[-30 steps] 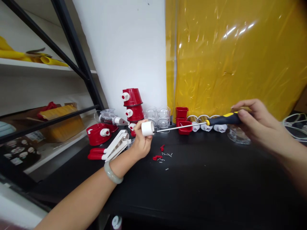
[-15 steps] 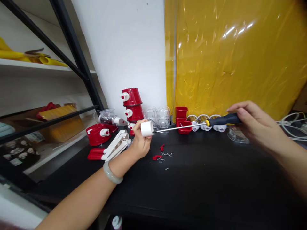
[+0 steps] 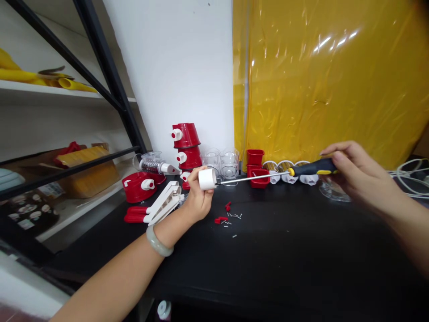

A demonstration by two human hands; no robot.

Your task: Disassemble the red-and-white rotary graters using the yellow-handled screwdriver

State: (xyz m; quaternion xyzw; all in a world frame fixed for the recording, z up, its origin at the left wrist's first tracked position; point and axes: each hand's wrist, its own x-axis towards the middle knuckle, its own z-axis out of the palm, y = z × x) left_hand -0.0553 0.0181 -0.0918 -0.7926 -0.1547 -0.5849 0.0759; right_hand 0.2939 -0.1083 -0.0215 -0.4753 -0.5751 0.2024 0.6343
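Note:
My left hand (image 3: 200,199) is closed around a small white cylinder (image 3: 207,179), held above the table with its open end facing right. My right hand (image 3: 357,174) holds the end of the black and yellow handle of a screwdriver (image 3: 310,168). The long shaft runs left and its tip is at the cylinder's open end; the exact contact is hidden. Below, on the black table (image 3: 268,259), lie small red parts (image 3: 221,220) and several small screws (image 3: 234,235).
Red housings (image 3: 187,135) are stacked at the back, near clear cups (image 3: 229,161). Red and white handles (image 3: 159,208) lie left. Red trays (image 3: 258,179) and metal-lined white drums (image 3: 288,167) stand behind the screwdriver. A clear dish (image 3: 333,190) lies at the right, near white cables (image 3: 407,179).
The view has shifted slightly, so most things appear a little farther right. Both hands keep their holds, and the screwdriver handle has turned, showing more yellow.

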